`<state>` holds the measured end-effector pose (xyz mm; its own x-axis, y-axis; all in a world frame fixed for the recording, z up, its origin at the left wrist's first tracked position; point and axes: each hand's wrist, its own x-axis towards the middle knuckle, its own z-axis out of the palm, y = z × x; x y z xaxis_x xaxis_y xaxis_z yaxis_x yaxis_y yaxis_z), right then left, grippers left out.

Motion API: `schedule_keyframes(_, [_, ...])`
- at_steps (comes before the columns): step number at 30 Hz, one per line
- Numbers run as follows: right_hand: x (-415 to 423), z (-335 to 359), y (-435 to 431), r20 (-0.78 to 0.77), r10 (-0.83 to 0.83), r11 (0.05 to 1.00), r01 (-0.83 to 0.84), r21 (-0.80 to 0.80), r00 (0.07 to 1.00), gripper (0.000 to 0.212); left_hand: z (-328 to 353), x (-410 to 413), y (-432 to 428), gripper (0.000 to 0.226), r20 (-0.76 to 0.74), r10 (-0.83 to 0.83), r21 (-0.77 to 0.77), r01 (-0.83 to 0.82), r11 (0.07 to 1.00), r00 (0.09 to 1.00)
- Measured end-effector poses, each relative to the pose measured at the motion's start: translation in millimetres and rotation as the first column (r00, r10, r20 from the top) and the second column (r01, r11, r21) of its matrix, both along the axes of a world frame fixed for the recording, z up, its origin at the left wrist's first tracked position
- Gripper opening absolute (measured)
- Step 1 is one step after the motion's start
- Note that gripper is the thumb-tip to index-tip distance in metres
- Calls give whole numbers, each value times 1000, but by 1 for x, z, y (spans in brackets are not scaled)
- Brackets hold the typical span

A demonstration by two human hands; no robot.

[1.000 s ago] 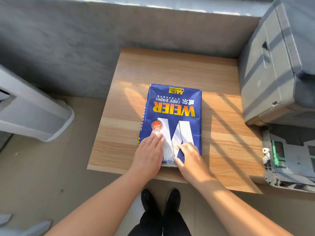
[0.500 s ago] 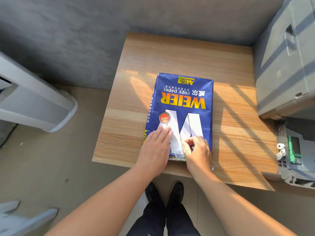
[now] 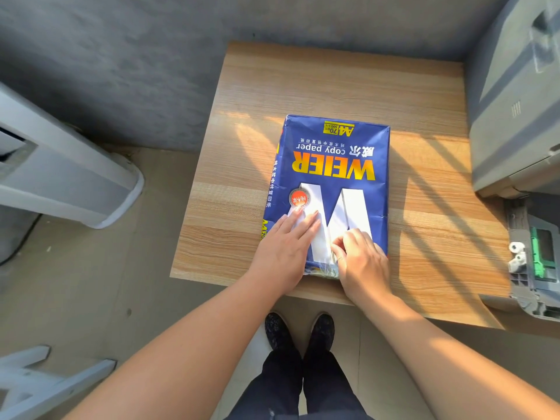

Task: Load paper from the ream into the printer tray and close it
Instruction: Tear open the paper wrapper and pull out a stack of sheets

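Note:
A blue "WEIER copy paper" ream [image 3: 333, 165] lies flat on the wooden table [image 3: 348, 83], its print upside down to me. My left hand [image 3: 285, 247] rests flat on the ream's near left corner, fingers together and stretched out. My right hand [image 3: 360, 262] is curled at the ream's near edge, fingertips pinching the wrapper there. The grey printer [image 3: 515, 95] stands at the right edge of view. Its paper tray [image 3: 533, 262] is pulled out below it, showing green guides and white rollers.
A white appliance [image 3: 60, 177] stands on the floor to the left. A white frame [image 3: 36, 383] lies at the bottom left. A grey wall runs behind the table. My dark shoes [image 3: 300, 331] show below the table's near edge.
My right hand went from flat on the ream to curled, pinching the wrapper at the near edge. The left hand stays pressed flat. The view shifted slightly.

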<state>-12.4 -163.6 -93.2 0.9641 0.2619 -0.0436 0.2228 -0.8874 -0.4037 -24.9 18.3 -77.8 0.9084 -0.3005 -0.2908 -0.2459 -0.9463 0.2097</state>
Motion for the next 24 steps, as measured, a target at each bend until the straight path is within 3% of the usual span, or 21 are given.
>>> schedule_keyframes(8, [-6, 15, -11, 56, 175, 983, -177, 39, 983, 11, 2, 0, 1, 69, -21, -22, 11, 23, 1000, 1000])
schedule_keyframes(24, [-87, 30, -48, 137, 551, 833, -533, -146, 823, 7, -13, 0, 1, 60, -7, -19, 43, 19, 999, 1000])
